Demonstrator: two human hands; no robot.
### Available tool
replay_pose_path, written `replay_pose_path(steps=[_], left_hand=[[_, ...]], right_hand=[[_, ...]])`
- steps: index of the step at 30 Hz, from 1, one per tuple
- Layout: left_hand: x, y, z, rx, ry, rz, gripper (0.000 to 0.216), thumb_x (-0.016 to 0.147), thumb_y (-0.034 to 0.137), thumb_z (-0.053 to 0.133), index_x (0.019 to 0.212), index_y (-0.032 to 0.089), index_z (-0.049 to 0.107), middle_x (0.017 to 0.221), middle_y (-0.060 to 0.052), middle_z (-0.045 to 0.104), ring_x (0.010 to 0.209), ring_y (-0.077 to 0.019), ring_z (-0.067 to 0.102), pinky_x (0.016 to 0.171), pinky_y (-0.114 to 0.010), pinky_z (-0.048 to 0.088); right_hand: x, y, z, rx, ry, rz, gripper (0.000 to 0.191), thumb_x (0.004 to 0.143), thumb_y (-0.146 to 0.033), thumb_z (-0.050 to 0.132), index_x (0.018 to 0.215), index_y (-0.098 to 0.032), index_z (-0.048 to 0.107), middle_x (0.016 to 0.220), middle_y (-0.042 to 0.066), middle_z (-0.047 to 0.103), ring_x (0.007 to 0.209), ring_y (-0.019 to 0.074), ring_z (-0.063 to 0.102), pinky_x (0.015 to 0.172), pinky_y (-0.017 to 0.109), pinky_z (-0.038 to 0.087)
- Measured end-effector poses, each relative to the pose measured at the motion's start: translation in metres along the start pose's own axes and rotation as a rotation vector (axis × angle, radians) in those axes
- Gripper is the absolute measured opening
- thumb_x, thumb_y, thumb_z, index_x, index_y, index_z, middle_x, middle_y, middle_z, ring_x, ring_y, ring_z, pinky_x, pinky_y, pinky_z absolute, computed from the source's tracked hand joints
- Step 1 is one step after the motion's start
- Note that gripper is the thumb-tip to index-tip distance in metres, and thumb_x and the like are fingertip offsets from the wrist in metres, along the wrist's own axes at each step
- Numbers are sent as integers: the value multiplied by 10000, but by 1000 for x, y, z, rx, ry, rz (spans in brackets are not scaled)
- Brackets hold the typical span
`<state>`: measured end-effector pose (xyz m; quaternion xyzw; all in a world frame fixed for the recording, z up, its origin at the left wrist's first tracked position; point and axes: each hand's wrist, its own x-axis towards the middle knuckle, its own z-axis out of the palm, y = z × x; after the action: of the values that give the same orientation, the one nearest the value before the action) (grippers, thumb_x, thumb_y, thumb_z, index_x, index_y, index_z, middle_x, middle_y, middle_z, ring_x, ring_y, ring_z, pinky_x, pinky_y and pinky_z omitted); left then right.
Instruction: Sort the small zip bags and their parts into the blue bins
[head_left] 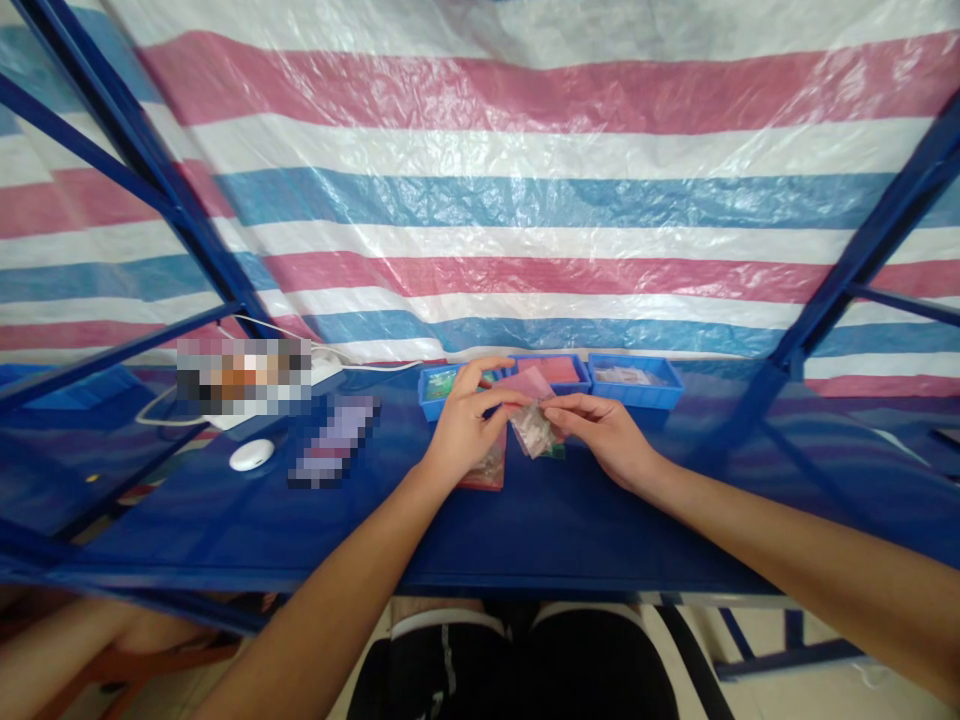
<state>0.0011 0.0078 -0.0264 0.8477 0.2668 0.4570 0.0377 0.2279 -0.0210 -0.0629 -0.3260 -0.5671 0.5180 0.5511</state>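
Note:
My left hand (463, 430) and my right hand (600, 430) meet over the middle of the blue table (570, 520). Both pinch a small clear plastic bag (534, 430) holding small pale pieces, with a pink sheet (529, 383) behind it. The left thumb and fingers close on the bag's upper left edge. The right fingers grip its right side. Under the left hand lies a reddish packet (489, 470) on the table.
Three shallow blue trays stand in a row behind the hands: left (439, 385), middle (559, 370), right (637, 378). A white round object (251, 455) and a white cable (161, 405) lie at left. Blue frame bars and a striped tarp enclose the table.

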Motion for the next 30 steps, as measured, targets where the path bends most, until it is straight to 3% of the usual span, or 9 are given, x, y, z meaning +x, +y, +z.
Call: replay_pose_path(steps=[4, 6, 8, 11, 13, 16, 20, 25, 30], left_hand=[[0, 0, 2, -128, 42, -130, 308, 982, 238, 628, 1279, 257, 709, 1422, -103, 598, 1286, -260, 599, 1035, -414, 536], [-1, -2, 6, -249, 40, -253, 479, 997, 301, 617, 1469, 255, 549, 1324, -110, 666, 1143, -238, 678, 942, -371, 578], [-3, -4, 9, -380, 8, -386, 535, 1030, 390, 557, 1532, 231, 464, 1129, -90, 738, 923, -210, 729, 824, -337, 601], [-4, -3, 13, -514, -119, -483, 493, 1059, 517, 437, 1306, 158, 668, 902, -66, 756, 788, -209, 729, 764, -332, 602], [-5, 0, 14, -502, -197, -456, 476, 1035, 538, 489, 1128, 152, 751, 939, -69, 776, 856, -226, 735, 796, -327, 592], [-5, 4, 15, -394, -204, -387, 371, 968, 479, 649, 1162, 185, 767, 1075, -61, 795, 951, -239, 740, 857, -320, 573], [-6, 2, 16, -353, -200, -367, 337, 975, 433, 648, 1178, 195, 775, 1130, -74, 796, 988, -249, 750, 901, -340, 570], [-3, 3, 14, -317, -191, -335, 314, 995, 414, 620, 1181, 213, 773, 1150, -67, 785, 1036, -242, 731, 930, -337, 550], [-1, 6, 9, -226, -186, -341, 272, 965, 414, 666, 1068, 186, 773, 1019, -53, 783, 901, -206, 717, 795, -285, 533]], right_hand=[[1, -1, 1, 69, -1, 8, 590, 778, -366, 881, 1310, -280, 641, 823, -26, 732, 692, 141, 610, 634, 274, 487], [2, -1, 1, 81, 15, 8, 735, 763, -352, 891, 1415, -297, 557, 859, -28, 738, 698, 145, 622, 617, 269, 495], [4, 1, -1, 67, 42, -11, 751, 766, -357, 886, 1431, -286, 543, 861, -28, 735, 693, 146, 628, 620, 272, 508], [7, 4, -5, 32, 113, -51, 669, 767, -381, 883, 1360, -263, 597, 854, -24, 735, 717, 155, 656, 707, 304, 556], [8, 6, -7, 38, 140, -64, 645, 746, -380, 898, 1317, -274, 616, 894, -20, 745, 788, 173, 692, 808, 341, 581], [8, 7, -8, 22, 84, -64, 510, 742, -384, 900, 1188, -274, 676, 972, 3, 766, 915, 207, 722, 912, 379, 576], [6, 8, -6, -50, 21, -28, 286, 814, -463, 829, 970, -237, 749, 971, 33, 784, 890, 224, 725, 879, 391, 578], [6, 4, -6, -76, 22, -26, 288, 808, -467, 835, 966, -239, 755, 933, 24, 778, 844, 214, 712, 831, 369, 571], [6, -2, -4, -116, 38, -33, 308, 797, -468, 845, 966, -235, 736, 862, 14, 751, 794, 199, 690, 804, 352, 559]])
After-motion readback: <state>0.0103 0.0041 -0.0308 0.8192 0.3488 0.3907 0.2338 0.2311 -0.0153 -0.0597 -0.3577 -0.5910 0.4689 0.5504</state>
